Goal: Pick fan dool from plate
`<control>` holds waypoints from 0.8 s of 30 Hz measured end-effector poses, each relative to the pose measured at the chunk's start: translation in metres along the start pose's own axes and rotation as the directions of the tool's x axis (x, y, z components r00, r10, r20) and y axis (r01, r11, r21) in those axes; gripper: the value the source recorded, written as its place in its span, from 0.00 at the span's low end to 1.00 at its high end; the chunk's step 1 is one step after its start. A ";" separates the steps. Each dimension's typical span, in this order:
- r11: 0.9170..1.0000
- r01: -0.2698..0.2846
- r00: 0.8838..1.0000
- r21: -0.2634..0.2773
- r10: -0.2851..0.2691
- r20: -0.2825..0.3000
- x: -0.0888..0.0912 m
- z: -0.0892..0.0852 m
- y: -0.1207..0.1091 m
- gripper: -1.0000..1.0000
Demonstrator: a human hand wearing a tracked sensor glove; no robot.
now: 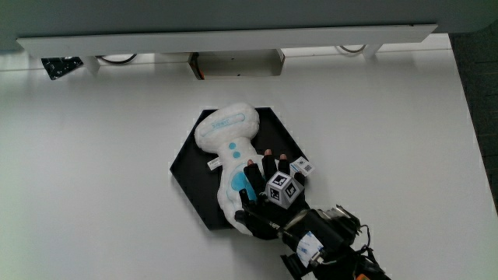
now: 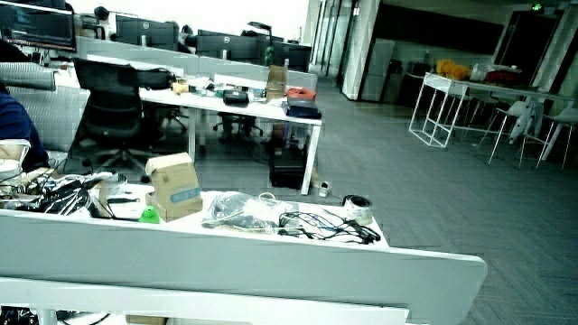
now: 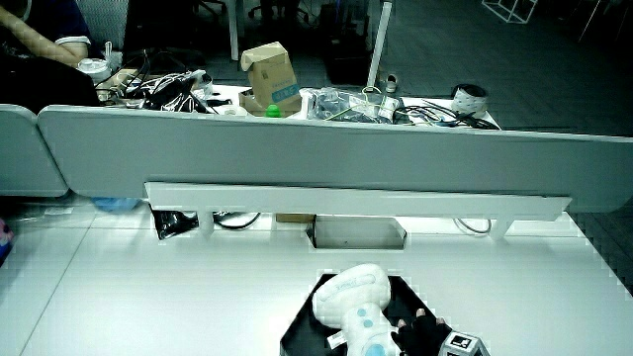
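While the white fan doll (image 1: 230, 148) lies on the black hexagonal plate (image 1: 185, 177), near the middle of the main view, the pick is begun but not finished. Its round head rests toward the low partition (image 3: 326, 163), and its handle end, marked with blue spots, points toward the person. The hand (image 1: 268, 198) sits over that handle end, just below the frame's center, fingers (image 1: 264, 167) curled against the doll's lower part, so it appears to be grasping the doll, though how firmly is hard to judge from above. A side view shows the doll (image 3: 354, 302) low in its frame, seemingly resting on the plate (image 3: 302, 334), with the hand (image 3: 420, 331) beside it. What remains, by my reading, is closing securely and lifting the doll clear of the plate above the white table (image 1: 93, 171).
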State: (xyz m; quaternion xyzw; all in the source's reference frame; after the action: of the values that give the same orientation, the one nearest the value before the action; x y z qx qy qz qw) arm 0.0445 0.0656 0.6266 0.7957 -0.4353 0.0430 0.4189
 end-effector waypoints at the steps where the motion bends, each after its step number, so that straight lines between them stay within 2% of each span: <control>1: 1.000 -0.005 1.000 -0.025 0.005 0.000 0.001 0.000 0.003 0.50; 5: 0.996 0.021 1.000 -0.087 -0.022 -0.009 0.009 -0.010 0.015 0.50; 7: 0.994 0.028 0.998 -0.108 -0.033 -0.050 0.014 -0.016 0.018 0.50; 9: 0.995 0.045 0.994 -0.094 -0.054 -0.091 0.020 -0.023 0.022 0.50; 12: 0.995 0.076 0.996 -0.056 -0.079 -0.048 0.016 -0.019 0.022 0.57; 13: 0.994 0.096 0.994 -0.060 -0.099 -0.043 0.017 -0.021 0.025 0.59; 15: 0.993 0.118 0.993 -0.015 -0.118 -0.008 0.014 -0.014 0.021 0.63; 18: 0.989 0.141 0.990 0.032 -0.142 0.020 0.013 -0.012 0.023 0.70; 21: 0.986 0.140 0.988 0.089 -0.145 0.046 0.008 -0.004 0.020 0.76; 24: 0.983 0.137 0.987 0.122 -0.146 0.065 0.008 -0.003 0.021 0.83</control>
State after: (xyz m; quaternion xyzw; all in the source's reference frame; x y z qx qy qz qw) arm 0.0356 0.0569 0.6454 0.8490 -0.3896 0.0093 0.3570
